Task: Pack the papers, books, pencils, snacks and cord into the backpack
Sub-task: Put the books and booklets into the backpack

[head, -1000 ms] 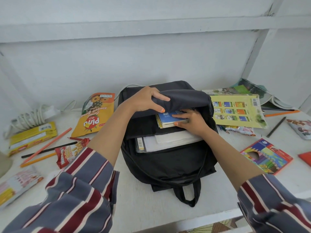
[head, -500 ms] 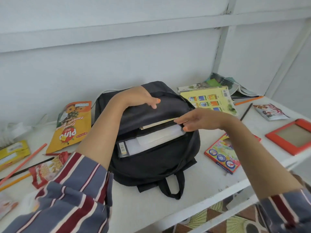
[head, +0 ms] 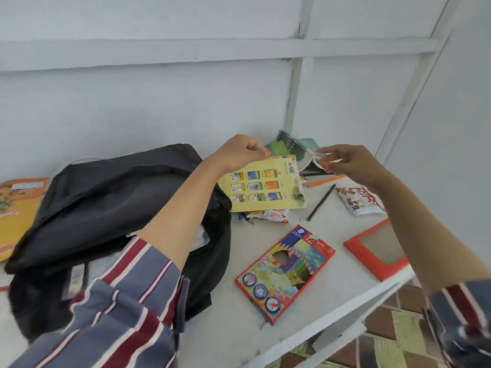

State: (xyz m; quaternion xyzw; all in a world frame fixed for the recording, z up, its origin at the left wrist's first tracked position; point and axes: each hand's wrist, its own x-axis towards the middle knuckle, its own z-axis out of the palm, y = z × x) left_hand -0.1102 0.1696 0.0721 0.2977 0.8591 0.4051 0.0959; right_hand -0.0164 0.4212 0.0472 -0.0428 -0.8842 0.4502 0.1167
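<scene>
Blurred right hand, grip unclear

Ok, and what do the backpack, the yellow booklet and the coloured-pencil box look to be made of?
The backpack: matt black fabric, probably nylon or polyester; it slumps and creases softly. The yellow booklet: paper with a thin card cover, fairly matt; thin flat edges, printed barcode. The coloured-pencil box: printed cardboard, seemingly glossy; crisp folded edges, a cut-out window.
</scene>
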